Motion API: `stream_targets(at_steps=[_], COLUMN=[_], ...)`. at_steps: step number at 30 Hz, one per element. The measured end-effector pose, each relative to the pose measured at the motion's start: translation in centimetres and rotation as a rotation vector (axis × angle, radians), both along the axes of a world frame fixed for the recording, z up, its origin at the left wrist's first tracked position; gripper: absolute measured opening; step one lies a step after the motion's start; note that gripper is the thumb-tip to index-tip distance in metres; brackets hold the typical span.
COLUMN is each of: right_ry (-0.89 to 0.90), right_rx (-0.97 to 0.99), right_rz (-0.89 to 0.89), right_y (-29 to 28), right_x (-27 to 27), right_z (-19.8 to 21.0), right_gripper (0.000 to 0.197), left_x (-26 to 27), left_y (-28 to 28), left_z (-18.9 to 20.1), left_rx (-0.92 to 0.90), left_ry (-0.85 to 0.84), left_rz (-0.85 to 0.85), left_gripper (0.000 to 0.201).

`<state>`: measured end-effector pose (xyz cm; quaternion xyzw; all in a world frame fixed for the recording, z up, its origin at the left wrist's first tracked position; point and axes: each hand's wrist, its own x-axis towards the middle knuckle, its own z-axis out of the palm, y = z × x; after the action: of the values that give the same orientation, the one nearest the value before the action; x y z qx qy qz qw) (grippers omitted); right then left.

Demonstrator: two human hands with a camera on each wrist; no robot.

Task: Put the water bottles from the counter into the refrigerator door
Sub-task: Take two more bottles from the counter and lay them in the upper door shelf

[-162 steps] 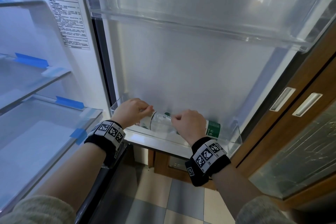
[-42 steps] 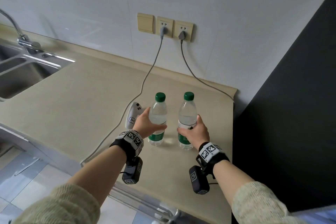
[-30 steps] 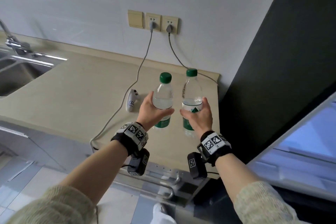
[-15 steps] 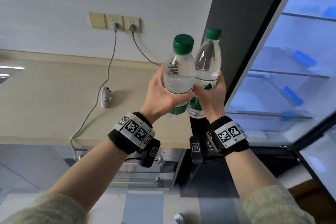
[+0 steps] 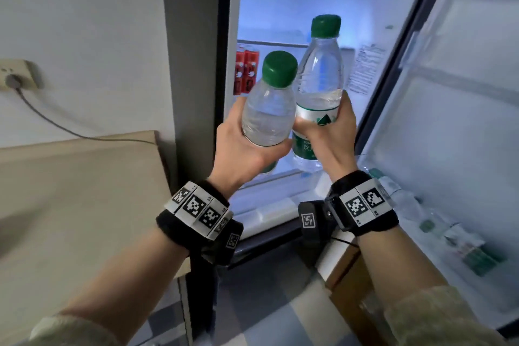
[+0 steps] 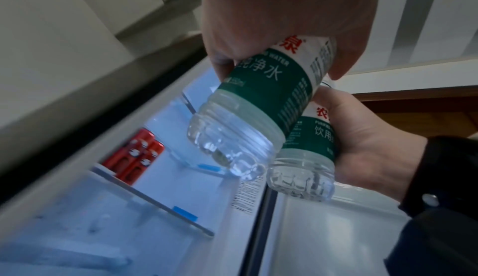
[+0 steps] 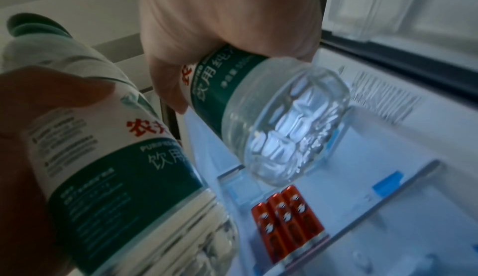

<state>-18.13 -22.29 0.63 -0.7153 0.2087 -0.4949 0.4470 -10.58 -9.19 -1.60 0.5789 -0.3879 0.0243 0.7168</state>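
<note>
Your left hand (image 5: 247,149) and right hand (image 5: 328,135) each grasp a green-capped water bottle, left bottle (image 5: 269,109) and right bottle (image 5: 317,87) touching, fingers wrapped round them, raised before the open refrigerator (image 5: 295,8), its door (image 5: 463,121) at right.

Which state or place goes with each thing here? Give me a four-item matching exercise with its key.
Things:
1. left hand
2. right hand
3. red cans
4. bottles lying down

Places or states:
A. on a shelf inside the refrigerator
B. in the open door's lower bin
C. grips the nearer, lower bottle
D. grips the higher bottle

Pairs: 1-C, 2-D, 3-A, 4-B
</note>
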Motion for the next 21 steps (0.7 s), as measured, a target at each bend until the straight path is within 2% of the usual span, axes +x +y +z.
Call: stream_targets(at_steps=[7,13,21], right_ry=[-0.023,-0.052,-0.118], right_rx=[-0.102,-0.275,-0.419], right_rz=[-0.186,-0.375,-0.536], right_y=[-8.6,-14.7,-18.4], right_x=[-4.5,-8.2,-9.8], right_z=[4.4,10.1,17.8], right_gripper=[0.048,0.053,0.056], left_x=[-2.7,-4.6,-5.0], left_y=[-10.8,-18.6,-25.3], left_z=[3.2,7.0,12.7], left_rx=[-0.104,-0.241,-0.364], left_ry=[-0.028,-0.004,-0.036], left_rz=[-0.156,-0.229,-0.301], left_gripper=[0.053,0.053,0.051])
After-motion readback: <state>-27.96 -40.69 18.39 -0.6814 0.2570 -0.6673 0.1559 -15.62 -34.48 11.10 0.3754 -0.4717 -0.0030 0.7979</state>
